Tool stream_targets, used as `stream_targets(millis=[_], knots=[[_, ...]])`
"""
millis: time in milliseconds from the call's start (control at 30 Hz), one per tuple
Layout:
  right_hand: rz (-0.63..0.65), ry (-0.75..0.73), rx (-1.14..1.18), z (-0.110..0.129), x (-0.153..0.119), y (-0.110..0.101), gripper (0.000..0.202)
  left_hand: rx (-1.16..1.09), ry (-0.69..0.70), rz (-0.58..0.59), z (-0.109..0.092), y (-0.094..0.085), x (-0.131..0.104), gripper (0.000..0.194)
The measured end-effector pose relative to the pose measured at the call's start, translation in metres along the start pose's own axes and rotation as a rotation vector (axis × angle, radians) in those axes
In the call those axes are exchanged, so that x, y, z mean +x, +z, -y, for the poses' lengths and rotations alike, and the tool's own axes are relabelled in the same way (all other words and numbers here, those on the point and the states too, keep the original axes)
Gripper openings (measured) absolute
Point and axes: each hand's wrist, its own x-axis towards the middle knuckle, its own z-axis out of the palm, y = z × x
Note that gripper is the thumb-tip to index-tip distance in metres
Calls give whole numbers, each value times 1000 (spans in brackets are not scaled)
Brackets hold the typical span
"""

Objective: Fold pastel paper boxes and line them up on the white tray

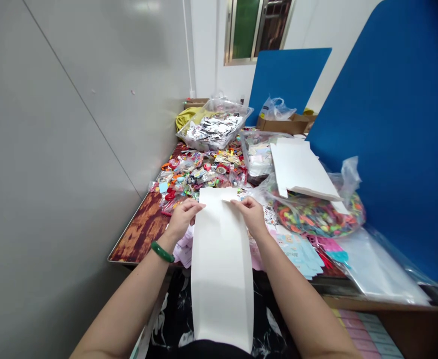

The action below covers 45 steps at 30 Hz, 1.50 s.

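Note:
A long white sheet of thin cardboard (222, 259) stretches from my lap up over the table's front edge, with creases along its sides. My left hand (183, 217) pinches its upper left edge between thumb and fingers; a green bangle sits on that wrist. At the upper right, my right hand (252, 213) pinches a small flap of the same cardboard. The lower end curves against my dark patterned clothing. Behind the sheet lies a heap of small colourful trinkets (207, 172), many in clear bags.
A clear bin (213, 127) full of printed cut-outs stands at the back. To the right, folded white cardboard (303, 167) rests on a bag of colourful bits (316, 214). Light-blue printed cards (297, 252) and clear plastic bags (381, 267) lie near the front. Blue panels (394, 124) border the right side.

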Motion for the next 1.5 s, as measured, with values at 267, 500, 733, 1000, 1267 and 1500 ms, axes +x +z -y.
stream_targets(millis=[267,500,733,1000,1267,1500], knots=[[259,167,68,16,6,-18,53,5,-183,231,-6,2,18,41],[386,6,-193,6,22,-24,18,134,-182,320,-8,6,25,25],[296,-272,-486,-6,16,-20,14,116,-193,318,9,9,27,36],[449,-495,-851,-5,13,-21,10,240,-196,401,-2,9,30,40],[772,-314,-746,8,27,-22,24,640,22,463,-16,16,35,21],[689,-473,-1059,16,34,-14,18,924,261,259,1,27,34,13]])
